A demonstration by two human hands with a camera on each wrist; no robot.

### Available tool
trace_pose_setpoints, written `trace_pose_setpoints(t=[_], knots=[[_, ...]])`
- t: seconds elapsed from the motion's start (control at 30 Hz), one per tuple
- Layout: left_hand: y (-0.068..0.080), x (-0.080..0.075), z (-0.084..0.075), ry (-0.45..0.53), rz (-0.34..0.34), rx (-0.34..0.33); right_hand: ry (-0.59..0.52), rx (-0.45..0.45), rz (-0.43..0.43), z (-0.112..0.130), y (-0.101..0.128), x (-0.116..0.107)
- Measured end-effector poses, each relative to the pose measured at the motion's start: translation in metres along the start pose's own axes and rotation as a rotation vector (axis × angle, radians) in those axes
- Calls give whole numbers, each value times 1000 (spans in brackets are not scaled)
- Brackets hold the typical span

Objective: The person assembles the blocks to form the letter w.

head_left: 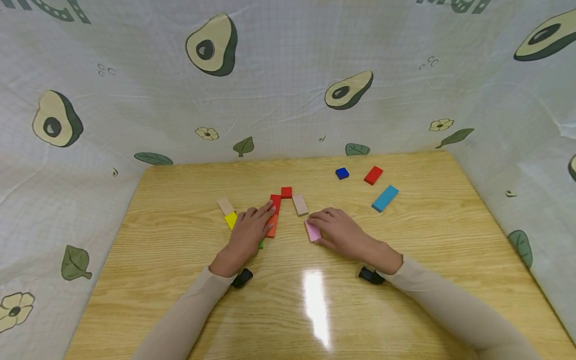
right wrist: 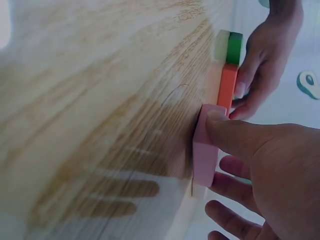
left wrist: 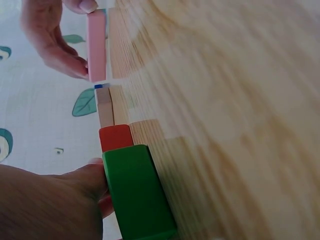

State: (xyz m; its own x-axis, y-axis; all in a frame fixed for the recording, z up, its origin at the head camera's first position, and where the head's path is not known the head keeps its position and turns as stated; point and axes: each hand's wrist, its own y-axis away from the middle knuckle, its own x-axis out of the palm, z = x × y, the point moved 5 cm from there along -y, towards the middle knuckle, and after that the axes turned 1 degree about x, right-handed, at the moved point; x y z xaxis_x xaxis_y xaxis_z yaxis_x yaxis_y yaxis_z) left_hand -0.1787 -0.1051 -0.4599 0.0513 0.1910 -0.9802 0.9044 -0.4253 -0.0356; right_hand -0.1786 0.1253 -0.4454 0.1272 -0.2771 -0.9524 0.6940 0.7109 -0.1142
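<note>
Head view: blocks being lined up on the table point(head_left: 180, 280).
Left hand point(head_left: 248, 232) rests flat on the orange block point(head_left: 272, 226); right hand point(head_left: 342, 231) pinches the pink block point(head_left: 312, 231), likely joining next.

We find no readable text, label, brand or number anywhere. The cloth backdrop point(head_left: 288, 75) carries only printed avocados, leaves and flowers; a dark cut-off print at its far left and far right top edge is illegible.
</note>
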Motion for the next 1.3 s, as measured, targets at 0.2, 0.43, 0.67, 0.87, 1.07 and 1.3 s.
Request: trace_pose_setpoints(t=[0.2,0.43,0.67,0.87,1.07,1.3], knots=[[0,1,0,-13,1,-1,-1,-13,14,0,-1,3],[0,2,1,9,14,-16,-12,-49,-24,0,-4,3],[0,1,0,7,6,-6,-22,-63,-48,1,-9,2],[-1,1,1,16,4,-8,2,-70,-48,1,-12,1],[0,1,1,2,0,-3,11,-70,-49,2,-14,2],[0,1,2,25,0,-8,28,-61,-42,1,-17,4]])
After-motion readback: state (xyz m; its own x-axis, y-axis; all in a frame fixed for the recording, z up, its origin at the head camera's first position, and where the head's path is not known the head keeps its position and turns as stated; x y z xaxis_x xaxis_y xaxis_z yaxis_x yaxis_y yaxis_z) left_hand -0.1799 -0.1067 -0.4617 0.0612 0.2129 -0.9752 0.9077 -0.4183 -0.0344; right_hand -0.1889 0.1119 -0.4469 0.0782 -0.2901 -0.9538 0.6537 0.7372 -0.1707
